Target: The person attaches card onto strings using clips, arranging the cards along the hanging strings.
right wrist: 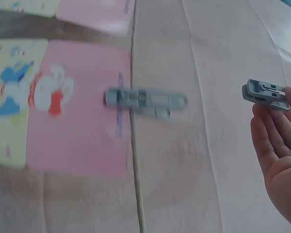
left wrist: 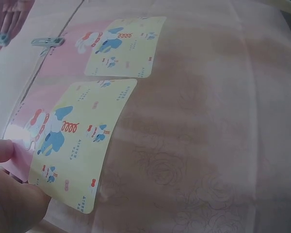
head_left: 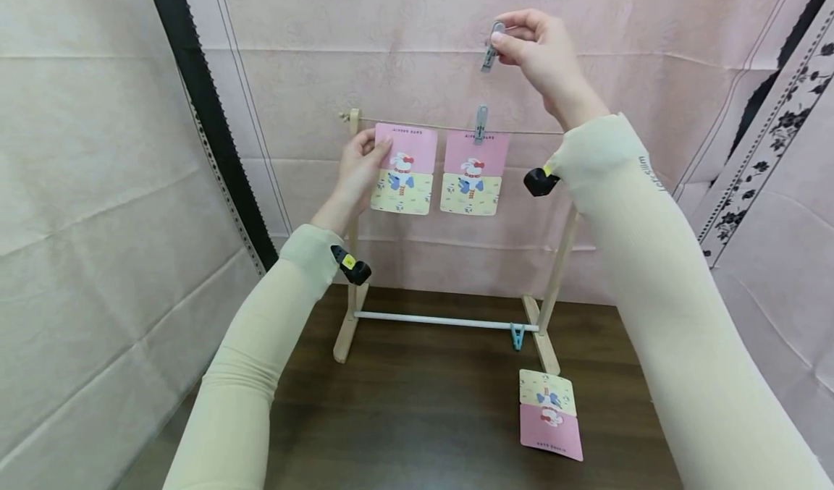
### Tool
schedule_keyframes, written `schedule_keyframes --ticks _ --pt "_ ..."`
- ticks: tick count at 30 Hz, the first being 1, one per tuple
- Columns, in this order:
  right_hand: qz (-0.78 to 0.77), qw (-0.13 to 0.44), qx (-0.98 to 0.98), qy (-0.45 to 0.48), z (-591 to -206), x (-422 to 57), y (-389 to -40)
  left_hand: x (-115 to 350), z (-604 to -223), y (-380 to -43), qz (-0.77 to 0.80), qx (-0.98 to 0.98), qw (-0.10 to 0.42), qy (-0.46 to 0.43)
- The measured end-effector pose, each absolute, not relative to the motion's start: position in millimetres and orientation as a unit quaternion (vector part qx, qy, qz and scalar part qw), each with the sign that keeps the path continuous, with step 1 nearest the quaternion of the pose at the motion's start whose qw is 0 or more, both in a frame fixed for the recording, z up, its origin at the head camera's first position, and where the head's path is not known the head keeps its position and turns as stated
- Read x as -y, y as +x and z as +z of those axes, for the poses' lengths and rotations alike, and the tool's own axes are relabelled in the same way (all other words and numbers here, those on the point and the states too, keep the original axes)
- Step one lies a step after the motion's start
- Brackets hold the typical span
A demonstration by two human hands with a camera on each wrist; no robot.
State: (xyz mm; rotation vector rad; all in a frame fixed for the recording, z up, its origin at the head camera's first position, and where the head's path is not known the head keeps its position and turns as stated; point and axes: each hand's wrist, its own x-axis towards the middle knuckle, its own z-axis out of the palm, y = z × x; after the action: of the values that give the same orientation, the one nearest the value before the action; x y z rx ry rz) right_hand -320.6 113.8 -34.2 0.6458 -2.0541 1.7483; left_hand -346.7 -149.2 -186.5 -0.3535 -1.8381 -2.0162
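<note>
Pink cloth (head_left: pixel 293 106) is backing the table (head_left: pixel 404 410); the left hand (head_left: pixel 358 168) is pinching an unclipped card (head_left: pixel 405 175) at the cord (head_left: pixel 534 133), apparently steadying it, while the right hand (head_left: pixel 546 56) is pinching a clip (head_left: pixel 489 56) higher up.

The right wrist view blurs the clipped card (right wrist: pixel 77 141) — and crops the left card (right wrist: pixel 92 10).

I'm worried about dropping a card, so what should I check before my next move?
1. Left hand pinches the held card: ok.
2. Right hand grips a grey clip: ok.
3. Clip fastened on the held card: not ok, none there yet.
4. Neighbouring card fixed to the string by another clip: ok.
5. Held card's top edge touching the string: cannot tell.
</note>
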Motion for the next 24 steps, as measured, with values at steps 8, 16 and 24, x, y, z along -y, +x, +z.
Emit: schedule_keyframes --ticks 8,16,24 --pt "0.647 0.174 0.706 0.228 -38 -92 -322 146 -185 -344 -0.722 0.654 0.189 -0.124" --pt "0.643 0.181 0.705 0.237 -42 -73 -325 145 -185 -345 -0.726 0.649 0.187 -0.128" --pt "0.634 0.177 0.711 0.246 -50 -48 -330 147 -186 -344 -0.727 0.648 0.189 -0.127"
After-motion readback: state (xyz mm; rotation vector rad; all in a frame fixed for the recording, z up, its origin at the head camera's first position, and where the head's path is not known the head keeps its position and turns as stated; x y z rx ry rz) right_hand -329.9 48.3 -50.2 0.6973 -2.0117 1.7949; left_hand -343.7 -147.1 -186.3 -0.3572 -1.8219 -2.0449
